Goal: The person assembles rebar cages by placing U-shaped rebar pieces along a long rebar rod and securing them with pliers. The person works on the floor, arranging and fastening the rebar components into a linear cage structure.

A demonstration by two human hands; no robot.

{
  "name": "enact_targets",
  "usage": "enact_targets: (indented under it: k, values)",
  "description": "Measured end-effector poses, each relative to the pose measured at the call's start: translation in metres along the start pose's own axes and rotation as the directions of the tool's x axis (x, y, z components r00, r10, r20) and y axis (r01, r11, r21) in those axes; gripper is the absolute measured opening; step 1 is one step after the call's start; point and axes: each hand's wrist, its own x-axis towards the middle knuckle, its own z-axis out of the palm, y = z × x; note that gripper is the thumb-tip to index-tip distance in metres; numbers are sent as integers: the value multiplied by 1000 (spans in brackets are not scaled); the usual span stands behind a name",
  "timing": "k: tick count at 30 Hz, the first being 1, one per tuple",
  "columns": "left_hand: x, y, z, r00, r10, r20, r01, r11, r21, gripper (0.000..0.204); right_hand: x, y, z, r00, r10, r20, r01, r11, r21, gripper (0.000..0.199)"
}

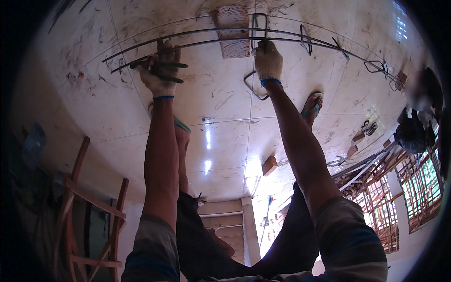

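Observation:
Two long thin steel rods (202, 33) run side by side across the tiled floor in front of me. My left hand (162, 77), in a white knit glove with a blue cuff, is closed on green-handled pincers (171, 64) by the rods' left part. My right hand (268, 61), gloved alike, pinches the nearer rod beside a bent wire stirrup (260, 21); its fingertips are partly hidden. Beneath the rods lies a worn wooden board (235, 48). A loose rectangular stirrup (253, 87) rests on the floor near my right wrist.
More stirrups (306, 40) hang along the rods to the right, near a small block (401, 81). My sandalled foot (312, 102) stands right of my right forearm. A brick (269, 166) lies behind. Wooden trestle frames (96, 202) stand left; dark bags (413, 131) sit right.

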Motion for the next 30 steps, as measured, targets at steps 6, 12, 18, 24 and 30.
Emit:
enact_targets:
  k: [6,12,18,24,30]
  values:
    - [-46,-2,11,950,85,-299,6,957,291,49,-44,19,7,991,30,-131,-24,999,42,45]
    - [-183,-9,73,775,74,-628,205,910,360,48,-110,76,6,983,-54,173,131,872,-472,75]
    - [-269,-19,105,789,-62,-611,182,974,137,49,-100,100,7,950,-77,302,251,762,-596,69]
    - [-243,-4,82,778,12,-629,82,989,120,42,-112,63,5,917,-15,398,267,764,-587,35]
    - [-242,53,62,663,310,-681,-130,944,303,32,-165,-37,107,570,-315,759,594,796,-115,31]
